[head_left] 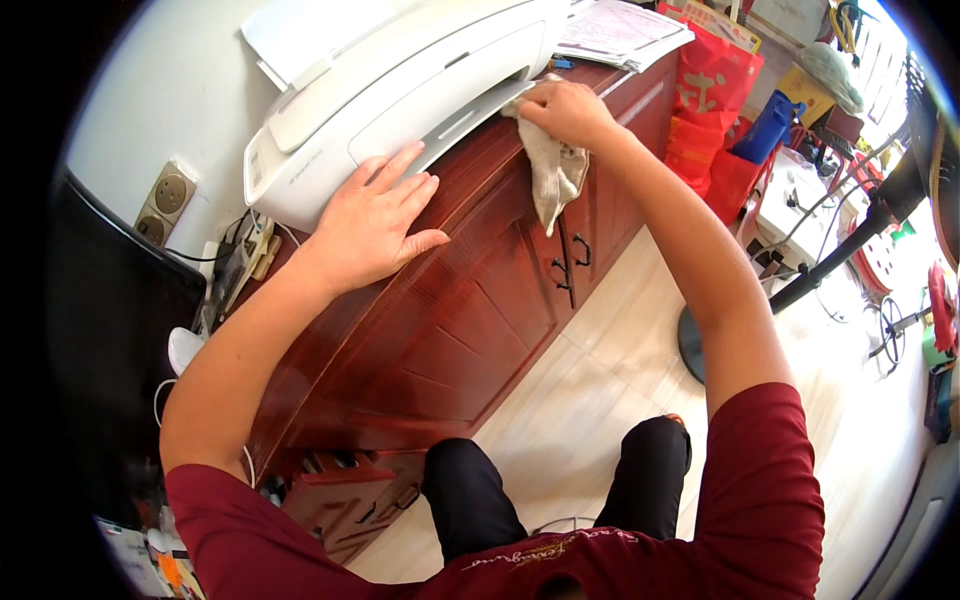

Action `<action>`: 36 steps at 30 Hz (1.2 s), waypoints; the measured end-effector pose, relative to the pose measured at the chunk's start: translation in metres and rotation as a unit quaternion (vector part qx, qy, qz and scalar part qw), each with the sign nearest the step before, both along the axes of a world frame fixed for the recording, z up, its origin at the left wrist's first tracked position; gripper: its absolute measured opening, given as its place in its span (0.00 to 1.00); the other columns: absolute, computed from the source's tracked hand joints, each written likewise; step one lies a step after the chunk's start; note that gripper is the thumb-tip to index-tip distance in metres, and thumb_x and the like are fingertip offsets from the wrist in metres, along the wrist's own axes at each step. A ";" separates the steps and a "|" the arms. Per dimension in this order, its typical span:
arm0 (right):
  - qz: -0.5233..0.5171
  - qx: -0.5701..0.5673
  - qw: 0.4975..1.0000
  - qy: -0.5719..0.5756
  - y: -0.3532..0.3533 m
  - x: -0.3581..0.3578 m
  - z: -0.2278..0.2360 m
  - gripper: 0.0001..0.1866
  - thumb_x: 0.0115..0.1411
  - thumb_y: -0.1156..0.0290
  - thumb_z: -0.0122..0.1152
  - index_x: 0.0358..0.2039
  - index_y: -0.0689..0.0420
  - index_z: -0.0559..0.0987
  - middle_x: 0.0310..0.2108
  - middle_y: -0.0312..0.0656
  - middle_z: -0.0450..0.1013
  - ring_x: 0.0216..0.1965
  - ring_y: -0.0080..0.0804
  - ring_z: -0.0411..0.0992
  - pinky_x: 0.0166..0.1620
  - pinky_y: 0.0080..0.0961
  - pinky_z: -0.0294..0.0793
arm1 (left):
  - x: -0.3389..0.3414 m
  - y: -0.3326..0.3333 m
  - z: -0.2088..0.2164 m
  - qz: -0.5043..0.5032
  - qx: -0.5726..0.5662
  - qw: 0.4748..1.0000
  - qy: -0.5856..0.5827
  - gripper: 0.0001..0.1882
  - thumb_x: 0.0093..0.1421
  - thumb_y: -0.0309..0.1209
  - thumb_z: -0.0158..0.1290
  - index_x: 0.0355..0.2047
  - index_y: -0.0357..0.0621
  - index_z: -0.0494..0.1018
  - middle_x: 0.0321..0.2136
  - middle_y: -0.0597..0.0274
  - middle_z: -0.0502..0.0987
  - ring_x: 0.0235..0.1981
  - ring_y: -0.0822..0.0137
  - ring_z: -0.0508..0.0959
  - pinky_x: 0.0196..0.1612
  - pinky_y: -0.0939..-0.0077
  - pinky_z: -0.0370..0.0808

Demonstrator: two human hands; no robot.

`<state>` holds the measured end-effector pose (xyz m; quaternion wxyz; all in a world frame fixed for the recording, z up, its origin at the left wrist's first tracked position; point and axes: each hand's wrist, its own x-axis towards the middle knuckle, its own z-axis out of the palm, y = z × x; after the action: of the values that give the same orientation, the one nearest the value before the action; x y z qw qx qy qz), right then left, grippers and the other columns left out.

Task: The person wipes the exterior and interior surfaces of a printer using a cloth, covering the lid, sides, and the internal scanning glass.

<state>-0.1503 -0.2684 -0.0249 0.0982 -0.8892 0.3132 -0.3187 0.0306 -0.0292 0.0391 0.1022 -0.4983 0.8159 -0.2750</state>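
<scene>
A white printer [400,110] stands on a dark red wooden cabinet [420,310]. My left hand [375,220] rests with spread fingers at the printer's lower front edge, over the cabinet top, and holds nothing. Farther right, my right hand [568,112] is closed on a greyish-beige cloth [550,180] at the right end of the printer's output slot. One part of the cloth is bunched under the fingers; the rest hangs over the cabinet's front edge. My right fingertips are partly hidden by the hand.
A stack of papers [622,35] lies right of the printer. Wall sockets [165,203] and cables are at the left, beside a black screen-like panel [115,350]. Red bags [705,100] and a black stand on a round base [690,345] are at the right.
</scene>
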 end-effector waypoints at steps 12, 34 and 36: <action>-0.073 -0.048 0.995 0.047 0.003 0.000 -0.008 0.25 0.58 0.57 0.38 0.46 0.58 0.75 0.51 0.46 0.69 0.53 0.43 0.66 0.57 0.41 0.61 | -0.007 -0.003 -0.001 -0.002 0.011 1.000 0.024 0.29 0.61 0.50 0.44 0.49 0.35 0.69 0.51 0.55 0.70 0.62 0.56 0.57 0.62 0.60 0.54; -0.134 0.018 0.982 0.133 -0.066 0.002 -0.001 0.29 0.61 0.51 0.30 0.56 0.50 0.69 0.59 0.44 0.63 0.61 0.41 0.58 0.62 0.42 0.51 | -0.028 0.103 -0.014 -0.063 0.242 0.967 0.037 0.21 0.53 0.42 0.56 0.40 0.36 0.73 0.45 0.53 0.73 0.57 0.55 0.65 0.61 0.61 0.59; -0.130 0.007 0.984 0.124 -0.054 -0.001 -0.004 0.29 0.60 0.54 0.30 0.56 0.51 0.68 0.60 0.44 0.61 0.62 0.40 0.56 0.63 0.43 0.50 | -0.021 0.113 -0.019 -0.053 0.270 0.959 0.066 0.21 0.53 0.41 0.56 0.39 0.37 0.73 0.43 0.53 0.74 0.56 0.55 0.67 0.60 0.61 0.59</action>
<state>-0.1511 -0.3222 -0.0289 0.0229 -0.8730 0.4379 -0.2135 0.0092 0.0835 0.0198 0.1647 -0.4252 0.8898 -0.0158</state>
